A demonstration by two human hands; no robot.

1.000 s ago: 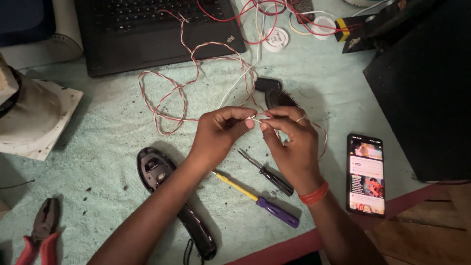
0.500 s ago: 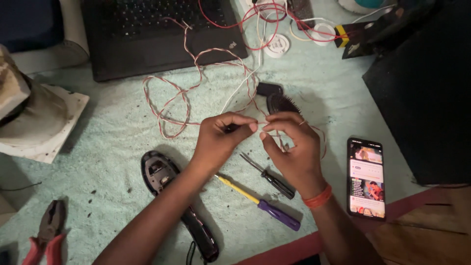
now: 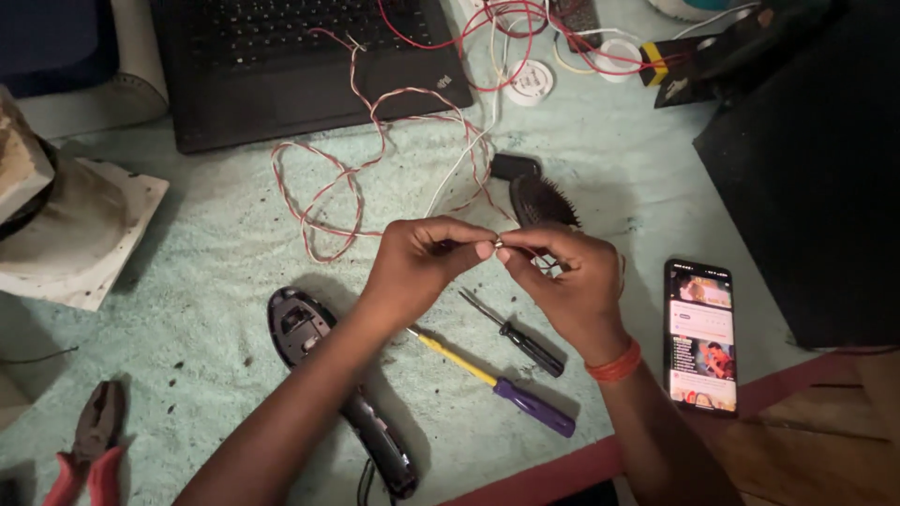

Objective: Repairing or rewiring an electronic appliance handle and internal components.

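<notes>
My left hand (image 3: 420, 264) and my right hand (image 3: 570, 281) meet fingertip to fingertip over a pale green cloth, both pinching the end of a thin twisted red-and-white wire (image 3: 323, 187). The wire loops away up and left towards a black laptop (image 3: 309, 66). What sits between the fingertips is too small to make out. An orange band circles my right wrist. Just below the hands lie a small black screwdriver (image 3: 516, 335) and a screwdriver with a yellow shaft and purple handle (image 3: 502, 386). A black hairbrush (image 3: 539, 199) lies right behind the hands.
A lit phone (image 3: 701, 335) lies right of my right hand. A black opened device shell (image 3: 298, 323) sits lower left, red-handled pliers (image 3: 89, 440) at the bottom left. A large black box (image 3: 816, 178) fills the right side. Red wires and white round parts (image 3: 531, 81) lie near the laptop.
The view has shifted slightly, so the scene sits a little lower in the frame. My hands stay together on the wire end, the fingers working it only slightly.
</notes>
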